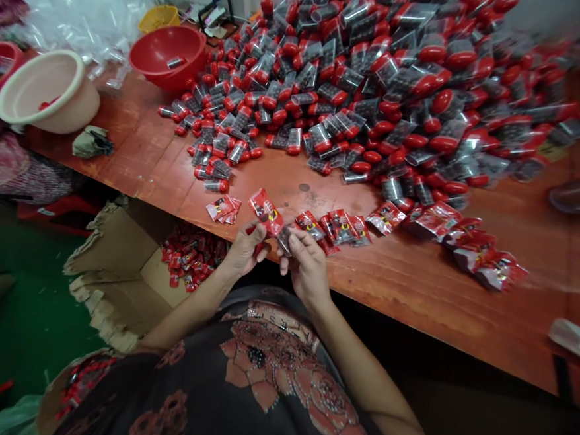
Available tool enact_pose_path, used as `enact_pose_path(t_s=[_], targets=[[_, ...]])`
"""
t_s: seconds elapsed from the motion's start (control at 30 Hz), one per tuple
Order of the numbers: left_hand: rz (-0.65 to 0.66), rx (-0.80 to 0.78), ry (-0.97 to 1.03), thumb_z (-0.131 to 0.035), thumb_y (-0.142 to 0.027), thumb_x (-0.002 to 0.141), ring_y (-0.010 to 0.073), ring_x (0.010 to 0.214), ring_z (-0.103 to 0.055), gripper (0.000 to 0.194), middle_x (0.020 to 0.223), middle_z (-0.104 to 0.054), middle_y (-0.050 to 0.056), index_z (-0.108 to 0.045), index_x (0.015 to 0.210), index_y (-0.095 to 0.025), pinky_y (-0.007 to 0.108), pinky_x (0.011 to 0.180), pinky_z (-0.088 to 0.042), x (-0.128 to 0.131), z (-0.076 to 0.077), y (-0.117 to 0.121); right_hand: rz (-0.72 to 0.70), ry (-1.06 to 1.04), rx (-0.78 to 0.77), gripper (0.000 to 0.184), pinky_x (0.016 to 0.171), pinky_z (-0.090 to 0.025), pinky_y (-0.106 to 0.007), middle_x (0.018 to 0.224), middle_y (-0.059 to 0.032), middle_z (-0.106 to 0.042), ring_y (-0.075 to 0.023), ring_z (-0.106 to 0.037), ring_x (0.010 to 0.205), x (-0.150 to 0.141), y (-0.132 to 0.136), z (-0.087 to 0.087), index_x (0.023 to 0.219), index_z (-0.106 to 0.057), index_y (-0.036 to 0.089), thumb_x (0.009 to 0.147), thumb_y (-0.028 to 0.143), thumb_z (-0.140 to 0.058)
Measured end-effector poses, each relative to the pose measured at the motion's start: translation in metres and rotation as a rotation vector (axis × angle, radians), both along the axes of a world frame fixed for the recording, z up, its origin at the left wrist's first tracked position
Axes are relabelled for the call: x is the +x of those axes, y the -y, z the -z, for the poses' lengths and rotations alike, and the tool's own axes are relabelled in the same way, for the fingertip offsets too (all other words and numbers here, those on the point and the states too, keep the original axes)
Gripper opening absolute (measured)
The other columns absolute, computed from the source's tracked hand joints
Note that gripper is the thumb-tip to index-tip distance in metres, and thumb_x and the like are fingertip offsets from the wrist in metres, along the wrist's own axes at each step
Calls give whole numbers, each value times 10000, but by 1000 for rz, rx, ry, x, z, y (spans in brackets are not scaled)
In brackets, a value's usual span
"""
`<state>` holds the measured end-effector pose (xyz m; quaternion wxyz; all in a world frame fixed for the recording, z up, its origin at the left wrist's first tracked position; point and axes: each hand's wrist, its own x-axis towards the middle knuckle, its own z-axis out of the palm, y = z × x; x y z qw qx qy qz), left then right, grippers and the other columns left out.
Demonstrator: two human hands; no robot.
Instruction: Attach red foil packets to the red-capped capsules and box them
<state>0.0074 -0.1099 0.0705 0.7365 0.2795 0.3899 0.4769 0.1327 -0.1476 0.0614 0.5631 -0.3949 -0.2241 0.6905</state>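
Note:
My left hand [246,249] is closed, with its thumb and fingers at the lower edge of a red printed packet [265,209]. A small red piece shows by that thumb, too small to make out. The closed fingers of my right hand [309,260] pinch a clear tube with dark contents [284,239], whose upper end meets the packet. Whether the tube sits inside the packet or against it, I cannot tell. Small flat red packets [225,208] lie left of my hands, and several filled red packets [340,226] lie to the right along the table's front edge.
A large heap of clear tubes with red caps [339,82] covers the back of the wooden table [273,176]. A red bowl [157,52] and a white tub [45,91] stand at left. Below the edge, a cardboard box [113,251] holds red packets. More packets [471,243] line the right.

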Motion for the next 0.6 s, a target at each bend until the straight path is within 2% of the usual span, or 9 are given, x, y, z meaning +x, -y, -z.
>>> enact_pose_path(t_s=[0.1, 0.2, 0.27, 0.33, 0.43, 0.6], targets=[[-14, 7, -30, -762, -428, 707, 98, 600, -607, 446, 928, -727, 89, -695, 1086, -202, 159, 332, -236, -2, -2, -3, -177, -201, -126, 267, 308, -326, -149, 584, 62, -592, -45, -420, 360, 5, -4, 0, 964, -614, 221, 799, 426, -661], [-80, 4, -87, -791, -389, 681, 62, 512, -546, 376, 829, -711, 51, -709, 992, -195, 167, 330, -222, -1, -4, -6, -310, -237, -190, 363, 310, -337, -151, 572, 49, -588, -54, -434, 369, 4, -3, 6, 934, -621, 216, 811, 557, -604], [-152, -1, -117, -804, -391, 661, 34, 464, -485, 326, 782, -687, 22, -701, 889, -181, 159, 323, -222, 2, -4, -7, -251, -109, -120, 426, 388, -443, -175, 648, 19, -635, -77, -527, 456, 2, -2, 10, 951, -640, 215, 818, 612, -564], [-215, -1, -131, -820, -386, 636, 19, 456, -452, 319, 767, -664, 1, -682, 822, -166, 148, 324, -236, 4, -4, -8, -113, 90, -12, 380, 513, -526, -205, 751, 8, -671, -95, -597, 573, 0, -1, 11, 988, -661, 224, 808, 557, -619], [-235, 10, -159, -838, -364, 607, 10, 441, -409, 326, 725, -632, -17, -669, 785, -148, 149, 327, -245, 7, -3, -8, 11, 314, 80, 269, 581, -549, -238, 792, 15, -682, -102, -610, 612, -1, 0, 10, 1008, -686, 239, 817, 427, -660], [-232, 41, -305, -838, -323, 601, 6, 393, -333, 288, 606, -583, -44, -665, 739, -139, 170, 330, -221, 14, -5, 0, 127, 460, 129, 259, 608, -552, -271, 879, -14, -699, -120, -619, 652, -3, 3, 10, 1050, -688, 232, 883, 397, -579]])
